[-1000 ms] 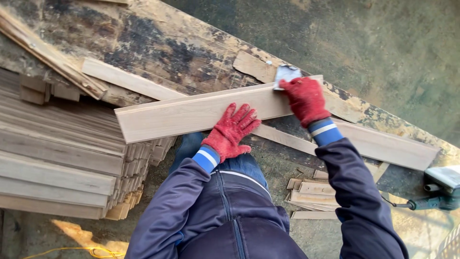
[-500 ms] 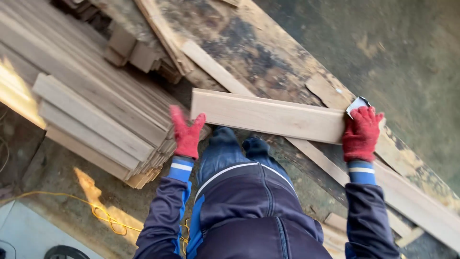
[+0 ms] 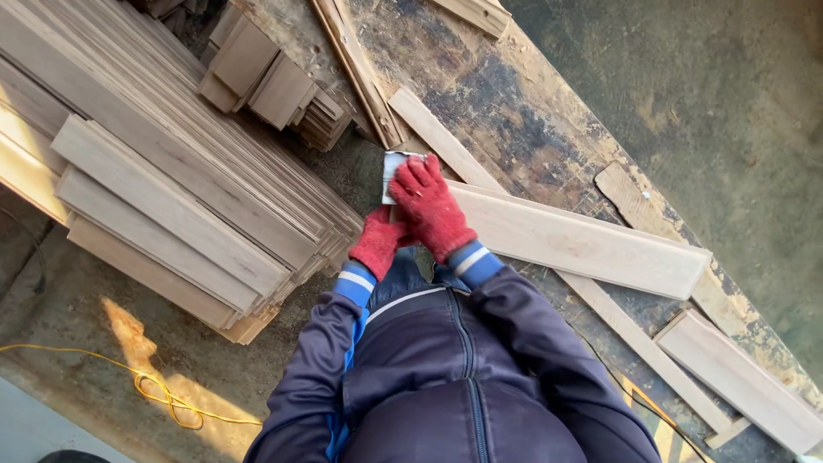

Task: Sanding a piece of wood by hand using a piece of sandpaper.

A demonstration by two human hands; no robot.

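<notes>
Right hand (image 3: pixel 429 206): red glove, closed on a small pale sanding pad (image 3: pixel 393 167), pressing at board's near end.
Left hand (image 3: pixel 377 243): gloved, curled under same end, supporting.
Board (image 3: pixel 591 244): across stained workbench (image 3: pixel 531 111), beside plank stack (image 3: pixel 163 189).
Handling: probably stiff, light, rough-edged; best gripped by long edges.

You get warm, low daylight from the left: the stacked boards (image 3: pixel 163 197) glow bright, a sunlit patch marks the floor (image 3: pixel 129 330), your torso lies shaded, and focus stays sharp.

Smooth matt wood plank (image 3: pixel 583 242); knitted cloth gloves (image 3: pixel 429 208).
</notes>
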